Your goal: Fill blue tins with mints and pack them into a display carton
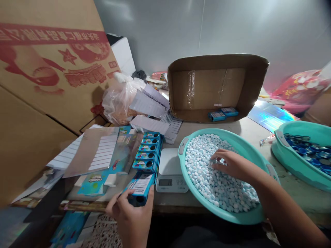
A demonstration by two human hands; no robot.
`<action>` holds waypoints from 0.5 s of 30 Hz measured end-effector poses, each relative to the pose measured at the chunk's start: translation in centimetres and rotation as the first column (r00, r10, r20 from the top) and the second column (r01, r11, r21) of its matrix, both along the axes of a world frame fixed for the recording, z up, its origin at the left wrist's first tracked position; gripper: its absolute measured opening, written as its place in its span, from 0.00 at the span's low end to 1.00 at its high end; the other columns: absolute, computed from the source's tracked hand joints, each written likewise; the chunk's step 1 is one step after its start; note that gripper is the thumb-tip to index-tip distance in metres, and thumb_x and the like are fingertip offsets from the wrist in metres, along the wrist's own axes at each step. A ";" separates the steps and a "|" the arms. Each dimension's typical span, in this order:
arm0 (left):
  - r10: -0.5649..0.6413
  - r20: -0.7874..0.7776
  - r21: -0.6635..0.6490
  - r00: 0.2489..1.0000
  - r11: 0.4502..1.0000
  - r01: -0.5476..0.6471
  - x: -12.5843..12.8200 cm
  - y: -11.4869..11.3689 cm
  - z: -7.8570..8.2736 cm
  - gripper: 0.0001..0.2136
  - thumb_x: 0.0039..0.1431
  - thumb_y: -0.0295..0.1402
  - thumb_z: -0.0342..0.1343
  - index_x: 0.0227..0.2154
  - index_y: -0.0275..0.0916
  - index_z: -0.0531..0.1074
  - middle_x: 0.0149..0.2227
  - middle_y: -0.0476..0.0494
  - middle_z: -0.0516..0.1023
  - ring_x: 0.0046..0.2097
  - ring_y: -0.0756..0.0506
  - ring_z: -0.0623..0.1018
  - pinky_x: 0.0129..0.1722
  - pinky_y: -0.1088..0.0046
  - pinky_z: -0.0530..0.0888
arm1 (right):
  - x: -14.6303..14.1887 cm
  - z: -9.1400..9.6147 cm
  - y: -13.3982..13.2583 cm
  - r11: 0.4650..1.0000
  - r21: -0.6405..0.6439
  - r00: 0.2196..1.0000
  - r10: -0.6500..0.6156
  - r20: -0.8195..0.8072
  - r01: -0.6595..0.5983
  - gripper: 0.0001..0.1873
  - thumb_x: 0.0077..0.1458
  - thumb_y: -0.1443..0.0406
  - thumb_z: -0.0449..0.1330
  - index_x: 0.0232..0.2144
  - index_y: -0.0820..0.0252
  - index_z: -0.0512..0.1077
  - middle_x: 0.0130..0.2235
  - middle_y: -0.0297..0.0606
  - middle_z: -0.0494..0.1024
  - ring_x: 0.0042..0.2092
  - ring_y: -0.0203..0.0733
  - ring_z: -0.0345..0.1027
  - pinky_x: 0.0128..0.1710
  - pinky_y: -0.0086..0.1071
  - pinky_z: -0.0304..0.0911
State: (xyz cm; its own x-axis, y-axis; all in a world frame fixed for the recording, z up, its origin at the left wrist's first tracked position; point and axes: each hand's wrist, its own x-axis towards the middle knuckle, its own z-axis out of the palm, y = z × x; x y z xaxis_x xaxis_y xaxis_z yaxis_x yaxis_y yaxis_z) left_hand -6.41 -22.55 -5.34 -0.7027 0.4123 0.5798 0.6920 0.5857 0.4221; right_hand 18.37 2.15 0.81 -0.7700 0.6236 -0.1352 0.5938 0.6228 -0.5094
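Observation:
My left hand (pixel 131 215) is closed around a small blue printed carton (pixel 141 189) with a dark round opening at its near end. My right hand (pixel 222 162) reaches into a turquoise basin (pixel 205 203) full of white and pale blue candies (pixel 199 165). Its fingers are curled down among the candies, and the exact amount between them is hidden. Between the hands sits a white kitchen scale (pixel 172 167) with a small display. A row of several similar blue cartons (pixel 147 155) lines the scale's left side, their dark round openings showing.
An open cardboard box (pixel 207 82) with blue cartons stands behind the basin. On the right, another turquoise basin (pixel 292 172) holds blue and silvery round pieces. Flat printed sheets (pixel 95 148) and a clear plastic bag (pixel 116 100) lie left, below a large carton (pixel 51 69).

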 end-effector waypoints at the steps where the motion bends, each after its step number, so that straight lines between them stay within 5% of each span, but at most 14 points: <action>1: -0.008 -0.041 -0.035 0.999 0.999 0.007 -0.2 0.0 -0.1 0.22 0.55 0.49 0.61 0.42 0.38 0.65 0.44 0.32 0.69 0.58 0.30 0.66 0.55 0.50 0.71 | 0.0 0.0 0.0 1.000 -0.002 1.000 0.001 -0.001 -0.001 0.14 0.61 0.57 0.57 0.42 0.58 0.77 0.44 0.45 0.77 0.44 0.49 0.72 0.47 0.44 0.67; 4: -0.057 -0.126 -0.084 0.990 0.995 0.046 -1.3 0.0 -0.4 0.23 0.54 0.50 0.61 0.42 0.37 0.66 0.44 0.32 0.69 0.58 0.30 0.67 0.57 0.48 0.68 | 0.0 -0.1 0.0 1.000 -0.011 1.000 0.000 -0.002 0.000 0.14 0.61 0.57 0.57 0.42 0.58 0.77 0.45 0.45 0.76 0.45 0.49 0.71 0.48 0.44 0.67; 9: -0.131 -0.025 -0.082 0.991 0.988 0.128 -2.6 0.8 0.3 0.29 0.53 0.51 0.61 0.49 0.33 0.65 0.46 0.30 0.70 0.56 0.30 0.69 0.48 0.53 0.76 | -0.1 -0.1 -0.1 1.000 -0.017 1.000 0.009 -0.008 -0.009 0.15 0.61 0.57 0.56 0.42 0.58 0.77 0.44 0.44 0.76 0.45 0.49 0.71 0.47 0.44 0.66; 12: -0.099 0.067 -0.136 0.993 0.985 0.108 -3.1 2.2 1.4 0.40 0.52 0.52 0.61 0.61 0.32 0.57 0.52 0.26 0.68 0.53 0.30 0.73 0.46 0.52 0.77 | 0.0 -0.2 0.0 1.000 -0.020 1.000 0.005 -0.014 -0.005 0.15 0.61 0.56 0.56 0.42 0.57 0.77 0.45 0.44 0.75 0.45 0.49 0.71 0.48 0.44 0.66; 15: -0.120 0.091 -0.182 0.989 0.974 0.135 -3.8 3.9 1.5 0.46 0.54 0.51 0.60 0.67 0.30 0.47 0.60 0.20 0.63 0.60 0.26 0.69 0.53 0.48 0.73 | 0.0 -0.5 0.1 1.000 -0.015 1.000 0.002 -0.025 -0.002 0.13 0.61 0.57 0.57 0.41 0.56 0.77 0.46 0.43 0.76 0.46 0.49 0.71 0.49 0.44 0.66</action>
